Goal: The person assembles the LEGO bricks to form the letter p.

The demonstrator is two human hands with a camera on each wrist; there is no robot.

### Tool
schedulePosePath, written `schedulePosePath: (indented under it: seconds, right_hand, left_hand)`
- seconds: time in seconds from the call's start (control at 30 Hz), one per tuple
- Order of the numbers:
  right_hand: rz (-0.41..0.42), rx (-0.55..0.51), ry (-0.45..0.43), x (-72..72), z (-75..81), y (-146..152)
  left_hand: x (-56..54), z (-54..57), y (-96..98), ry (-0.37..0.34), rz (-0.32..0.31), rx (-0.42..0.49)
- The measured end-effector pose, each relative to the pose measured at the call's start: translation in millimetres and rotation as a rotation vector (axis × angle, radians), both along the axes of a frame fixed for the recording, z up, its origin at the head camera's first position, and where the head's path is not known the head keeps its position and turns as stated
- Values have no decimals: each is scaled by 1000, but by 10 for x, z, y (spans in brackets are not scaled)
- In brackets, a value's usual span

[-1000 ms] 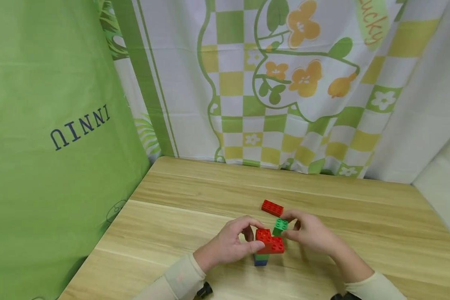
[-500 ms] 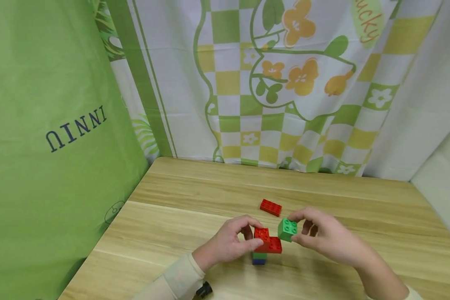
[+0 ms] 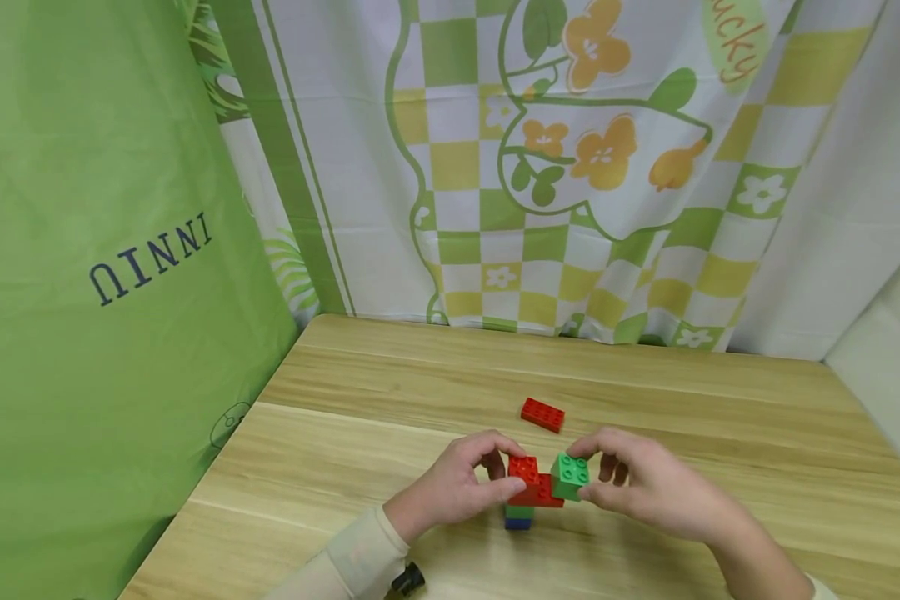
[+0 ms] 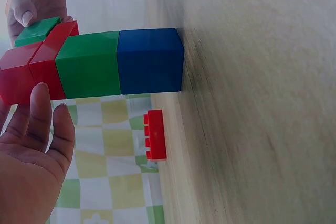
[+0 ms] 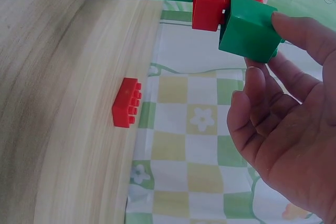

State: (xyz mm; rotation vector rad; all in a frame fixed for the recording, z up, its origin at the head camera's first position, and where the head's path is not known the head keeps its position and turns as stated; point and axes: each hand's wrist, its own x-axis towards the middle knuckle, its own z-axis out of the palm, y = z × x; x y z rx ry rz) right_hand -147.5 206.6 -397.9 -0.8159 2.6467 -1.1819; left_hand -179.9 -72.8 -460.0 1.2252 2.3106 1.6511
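A stack of toy building bricks stands upright on the table: a blue brick (image 4: 151,61) at the bottom, a green brick (image 4: 88,64) on it, then a longer red brick (image 5: 208,3) jutting out to the right, and a square red brick (image 3: 522,468) on top at the left. My left hand (image 3: 461,487) pinches the square red brick between thumb and fingers. Another green brick (image 3: 570,477), studs up, is pinched by my right hand (image 3: 645,483). It is right at the jutting end of the longer red brick, slightly tilted in the right wrist view.
Behind the stack, a loose red brick (image 3: 543,414) lies on the wooden table (image 3: 390,375). A patterned curtain (image 3: 457,167) hangs along the table's back edge and a green cloth (image 3: 120,375) along its left. Near the left sleeve is a small black object (image 3: 408,579).
My right hand has lifted the green brick from behind the stack, swung it right, then brought it back left to the longer red brick. My left hand keeps its hold.
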Motion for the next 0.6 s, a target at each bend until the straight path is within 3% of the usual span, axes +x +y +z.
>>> schedulePosePath:
  seconds: [0.6]
  right_hand:
    - [40,22,48,-13,8,-17]
  left_hand:
    - [-27,-11,-1,-67,-34,3]
